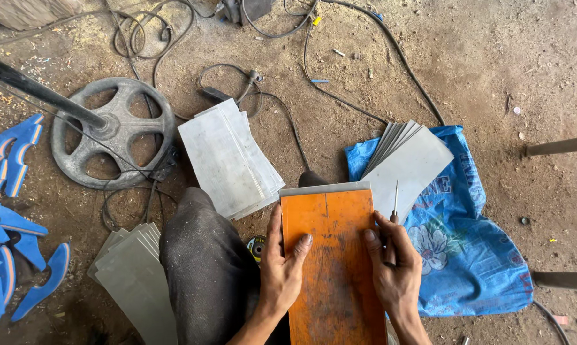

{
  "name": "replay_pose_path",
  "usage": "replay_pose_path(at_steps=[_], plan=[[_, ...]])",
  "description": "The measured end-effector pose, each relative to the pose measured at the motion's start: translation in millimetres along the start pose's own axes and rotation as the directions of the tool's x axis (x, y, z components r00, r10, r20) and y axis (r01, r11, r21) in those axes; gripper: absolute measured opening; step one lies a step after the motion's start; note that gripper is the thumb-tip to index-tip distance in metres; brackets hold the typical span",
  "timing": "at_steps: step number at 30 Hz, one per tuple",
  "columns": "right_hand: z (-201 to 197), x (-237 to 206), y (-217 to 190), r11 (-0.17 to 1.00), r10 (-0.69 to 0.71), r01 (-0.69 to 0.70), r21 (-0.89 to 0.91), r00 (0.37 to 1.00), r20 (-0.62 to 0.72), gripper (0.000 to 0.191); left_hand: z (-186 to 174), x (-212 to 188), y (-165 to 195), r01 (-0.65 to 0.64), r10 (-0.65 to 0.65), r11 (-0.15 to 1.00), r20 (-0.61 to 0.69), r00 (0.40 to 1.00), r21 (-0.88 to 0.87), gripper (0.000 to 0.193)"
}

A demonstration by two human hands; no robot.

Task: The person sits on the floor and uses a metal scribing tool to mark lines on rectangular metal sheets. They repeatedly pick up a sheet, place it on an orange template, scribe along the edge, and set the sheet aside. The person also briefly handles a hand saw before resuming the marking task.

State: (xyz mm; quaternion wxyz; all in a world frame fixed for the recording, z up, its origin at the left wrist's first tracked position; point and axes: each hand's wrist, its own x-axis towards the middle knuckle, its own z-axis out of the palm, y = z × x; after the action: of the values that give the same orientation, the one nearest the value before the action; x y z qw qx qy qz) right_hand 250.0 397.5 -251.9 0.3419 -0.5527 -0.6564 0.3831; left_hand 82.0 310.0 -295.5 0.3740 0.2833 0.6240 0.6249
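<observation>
Pressing down a flat orange rectangular template board [333, 262] lying over a thin grey metal sheet [323, 188], near centre. Left hand [282, 268] lying spread open along the board's left edge; right hand [394, 265] gripping a slim pointed metal scriber [394, 207] at its right edge. Probably stiff, light, sharp-edged, slippery; holding best flat-palmed, away from corners.

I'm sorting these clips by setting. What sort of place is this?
Probably an informal metal workshop with a dirt floor. Stacks of cut grey metal sheets lie about, power cables trail over the ground, and the right hand holds a pointed scriber beside an orange template.
</observation>
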Motion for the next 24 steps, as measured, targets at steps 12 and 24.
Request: replay_pose_path(at_steps=[12,24], plan=[[-1.2,3.9,-5.8,0.999,-0.023,0.022,-0.047,1.000,-0.014,0.035,2.6,0.8,1.7,-0.127,0.126,0.987,0.015,0.992,0.098,0.072],[-11.8,6.9,11.8,0.997,-0.038,0.033,-0.062,0.996,-0.079,0.032,23.5,1.8,19.5,-0.003,0.001,0.996,0.018,1.000,0.091,0.074]])
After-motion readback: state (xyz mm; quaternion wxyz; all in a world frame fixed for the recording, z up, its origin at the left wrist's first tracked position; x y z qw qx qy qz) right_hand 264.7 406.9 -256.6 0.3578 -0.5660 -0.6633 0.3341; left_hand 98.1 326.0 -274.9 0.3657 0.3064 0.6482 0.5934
